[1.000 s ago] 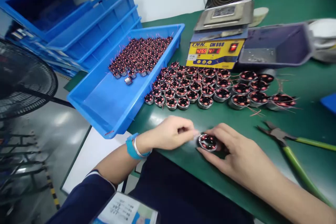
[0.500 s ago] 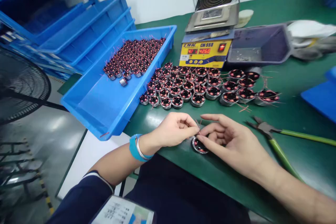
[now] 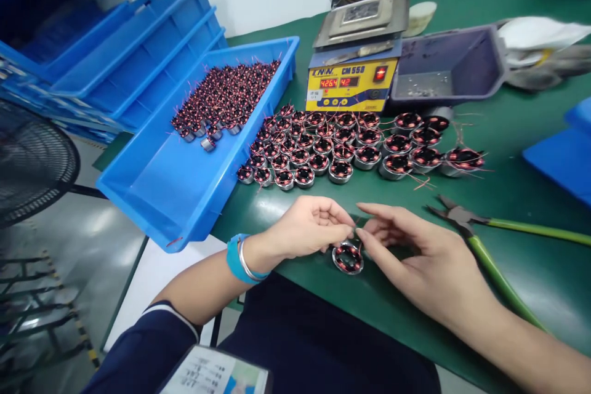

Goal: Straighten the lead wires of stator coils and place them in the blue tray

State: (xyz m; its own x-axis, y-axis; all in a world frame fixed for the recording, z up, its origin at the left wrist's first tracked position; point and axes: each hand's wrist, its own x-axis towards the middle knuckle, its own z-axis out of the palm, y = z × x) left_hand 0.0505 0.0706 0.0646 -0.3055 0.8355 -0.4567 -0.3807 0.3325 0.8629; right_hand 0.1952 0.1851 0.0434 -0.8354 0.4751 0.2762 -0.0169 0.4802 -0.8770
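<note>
A round metal ring part with copper windings [image 3: 348, 258] lies at the front of the green table, just below my fingertips. My left hand [image 3: 318, 228], with a teal band at the wrist, pinches a thin copper wire of this part between thumb and index finger. From the right, my right hand [image 3: 406, 246] meets it, thumb tip at the same wire and index finger raised apart; its grip on the wire is too small to make out. Behind both hands stand several rows of similar wound parts [image 3: 340, 172].
A blue tray [image 3: 157, 178] at left holds a heap of small wound parts. Behind the rows sit a yellow CM 558 unit [image 3: 351, 85] and a purple-grey bin [image 3: 471, 68]. Green-handled cutters [image 3: 466, 221] lie right of my right hand. A black fan [image 3: 37, 160] stands far left.
The ring part shows more fully now, as my right thumb has moved off it. Both hands remain close together at the wire. The whole view has shifted slightly.
</note>
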